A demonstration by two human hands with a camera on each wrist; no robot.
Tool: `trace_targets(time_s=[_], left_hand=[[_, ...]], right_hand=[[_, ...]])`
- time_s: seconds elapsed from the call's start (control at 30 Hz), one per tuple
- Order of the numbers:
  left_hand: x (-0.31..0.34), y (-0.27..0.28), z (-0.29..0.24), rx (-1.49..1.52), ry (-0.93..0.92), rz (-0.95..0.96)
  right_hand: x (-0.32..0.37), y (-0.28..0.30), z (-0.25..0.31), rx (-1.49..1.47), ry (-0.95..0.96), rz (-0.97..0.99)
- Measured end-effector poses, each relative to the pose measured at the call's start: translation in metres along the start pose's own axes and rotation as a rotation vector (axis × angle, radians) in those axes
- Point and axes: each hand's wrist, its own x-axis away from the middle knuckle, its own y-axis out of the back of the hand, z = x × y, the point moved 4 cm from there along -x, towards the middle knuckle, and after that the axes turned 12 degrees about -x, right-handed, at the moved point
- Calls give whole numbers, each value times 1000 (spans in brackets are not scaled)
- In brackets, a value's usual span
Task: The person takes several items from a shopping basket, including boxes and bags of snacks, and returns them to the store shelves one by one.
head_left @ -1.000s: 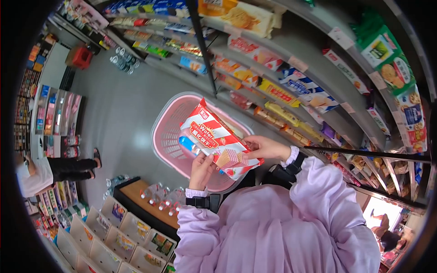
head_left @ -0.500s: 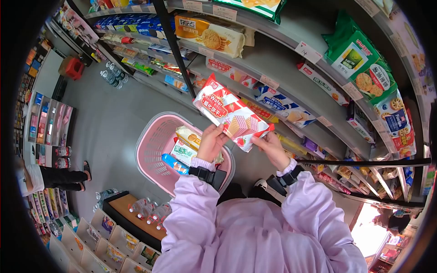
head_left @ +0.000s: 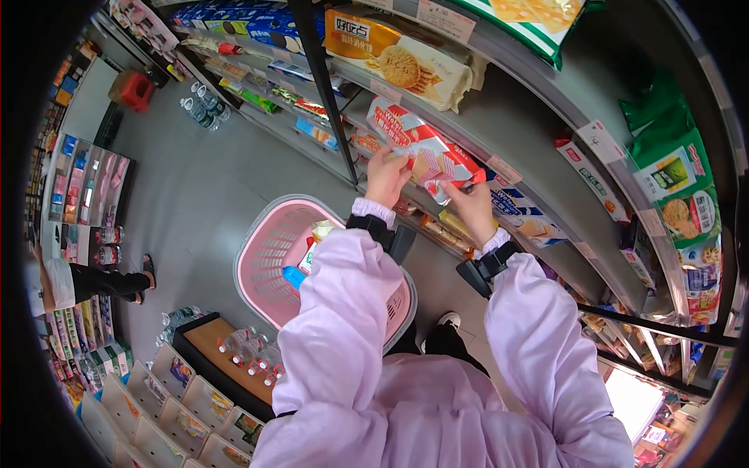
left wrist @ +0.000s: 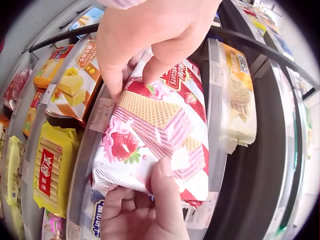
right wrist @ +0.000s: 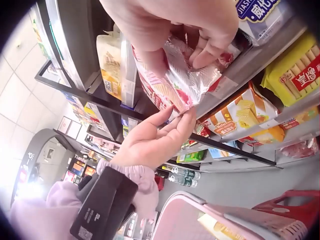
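Note:
Both hands pinch a red and white strawberry wafer packet [head_left: 425,148] at the edge of a shelf in the head view. The left hand [head_left: 388,178] grips its near left edge; the right hand [head_left: 470,207] grips its right end. In the left wrist view the left hand [left wrist: 155,35] curls over the top of the packet [left wrist: 155,130], and the right hand [left wrist: 145,212] has its thumb on the lower end. The right wrist view shows the right hand [right wrist: 175,25] above the packet [right wrist: 172,85] and the left hand [right wrist: 157,137] at its other end.
A pink basket [head_left: 265,226] holding a few packets stands on the floor below the left forearm. Shelves [head_left: 538,101] of biscuits rise ahead and right. Bottles [head_left: 250,351] and divided bins [head_left: 168,390] are at lower left; a person's legs [head_left: 105,282] are at far left.
Both hands have carried the wafer packet from above the basket forward and up to the shelf. The left forearm now covers part of the basket.

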Motion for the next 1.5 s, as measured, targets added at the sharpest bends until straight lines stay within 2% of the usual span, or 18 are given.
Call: trace_targets(time_s=[0.07, 0.2, 0.23, 0.3, 0.4, 0.5, 0.63, 0.7, 0.8, 0.83, 0.93, 1.1, 1.2, 1.33, 1.37, 1.47, 1.5], left_hand=[[-3, -13, -13, -99, 8, -83], [-30, -20, -14, -294, -56, 46], [-32, -19, -12, -353, -28, -3], [-36, -17, -8, -356, -109, -70], [-37, -17, -7, -411, -201, -147], [-41, -15, -6, -529, -268, -173], [-40, -14, -4, -686, -326, -190], [-17, -22, -11, -582, -265, -192], [23, -14, 2, -545, -249, -147], [35, -9, 7, -553, -265, -120], [100, -1, 17, -341, -275, -42], [198, 56, 48, -456, -110, -199], [236, 105, 72, -478, 34, -274], [257, 150, 87, -425, 193, -378], [259, 156, 87, -414, 237, -407], [258, 170, 92, -366, 319, -490], [256, 177, 97, -344, 346, -490]], right_hand=[[-11, 0, 0, 58, 76, -35], [-28, 8, 0, 373, 193, -74], [-32, 11, -1, 493, 210, -118], [-45, 20, -13, 652, 235, -142], [-49, 28, -29, 557, 44, -133], [-45, 23, -30, 427, 153, -146], [-31, 17, -26, 154, -63, -121], [-23, 16, -28, 58, -153, -46], [10, 10, -24, -33, -229, -238], [21, 6, -22, -91, -258, -152], [59, 4, -29, -15, -279, -32], [112, -16, -34, 35, -211, 265], [137, -44, -30, 134, -281, 431], [157, -83, -50, 473, -307, 754], [161, -90, -67, 486, -196, 801], [164, -115, -106, 946, -80, 987], [161, -121, -113, 1040, -198, 956]])
